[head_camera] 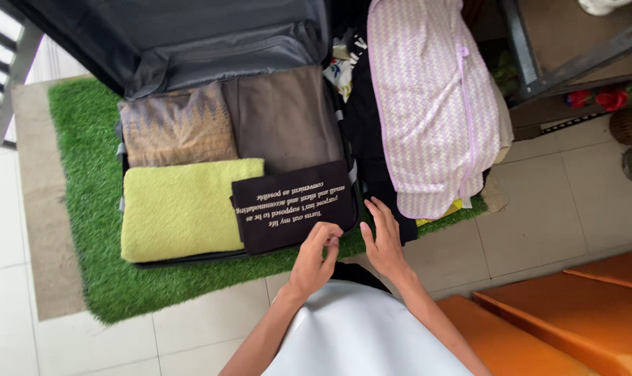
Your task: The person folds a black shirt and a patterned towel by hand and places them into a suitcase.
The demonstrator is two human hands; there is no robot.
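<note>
An open dark suitcase (191, 42) lies on a green grass-like mat (86, 209). Inside it are a folded yellow-green towel (180, 209), a patterned brown cloth (177, 125), a plain brown garment (285, 118) and a folded black garment with pale printed lettering (295, 205) at the front right corner. My left hand (314, 259) hovers at the suitcase's near edge, fingers curled, just below the black garment. Beside it, my right hand (383, 240) has its fingers spread and holds nothing, close to the suitcase's right corner.
A pile of clothes topped by a pink-and-white zigzag garment (434, 104) lies right of the suitcase. Orange steps (573, 306) are at the lower right. A dark metal frame (539, 69) and red flowers (608, 99) stand at the upper right. White tiles (532, 216) surround the mat.
</note>
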